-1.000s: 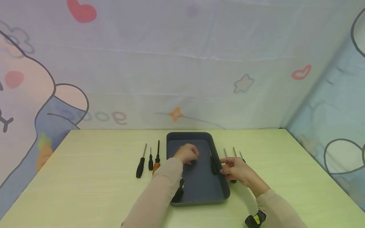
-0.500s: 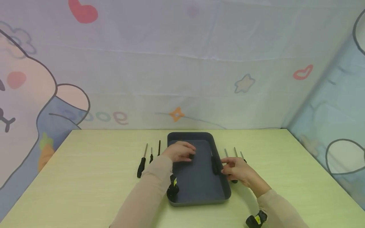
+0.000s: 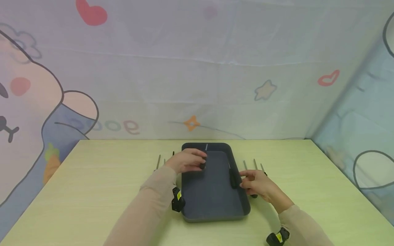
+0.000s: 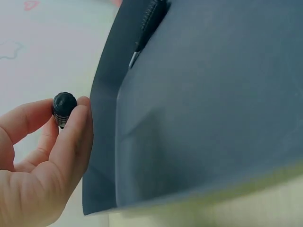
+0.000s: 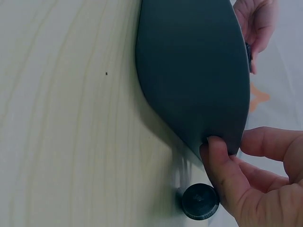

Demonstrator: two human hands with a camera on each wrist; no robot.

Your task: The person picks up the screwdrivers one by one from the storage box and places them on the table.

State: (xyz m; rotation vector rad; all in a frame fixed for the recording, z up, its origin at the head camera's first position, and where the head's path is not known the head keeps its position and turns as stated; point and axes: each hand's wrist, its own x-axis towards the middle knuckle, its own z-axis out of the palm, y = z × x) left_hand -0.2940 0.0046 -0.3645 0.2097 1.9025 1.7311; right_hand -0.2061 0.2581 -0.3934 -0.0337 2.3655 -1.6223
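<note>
My left hand (image 3: pixel 186 160) pinches a black-handled screwdriver (image 3: pixel 202 165) between thumb and fingers, over the far left part of a dark grey tray (image 3: pixel 215 194). The butt of that screwdriver (image 4: pixel 64 104) faces the left wrist camera. Its shaft points away in the head view. Along the tray's right wall lies another black screwdriver (image 3: pixel 234 179), also seen in the left wrist view. With thumb and fingertips my right hand (image 3: pixel 258 184) grips the right rim of the tray; the right wrist view shows the thumb (image 5: pixel 220 158) against the tray wall.
Right of the tray lie several screwdrivers (image 3: pixel 255 164), partly behind the right hand; one round black handle end (image 5: pixel 200 202) sits just under it. More screwdrivers (image 3: pixel 158 162) lie left of the tray, largely hidden by the left arm. A printed cloth (image 3: pixel 197 85) hangs behind the table.
My left hand has moved left and slightly farther away, lifting the screwdriver, whose shaft now shows. The left arm covers more of the left-hand screwdrivers. My right hand stays at the rim.
</note>
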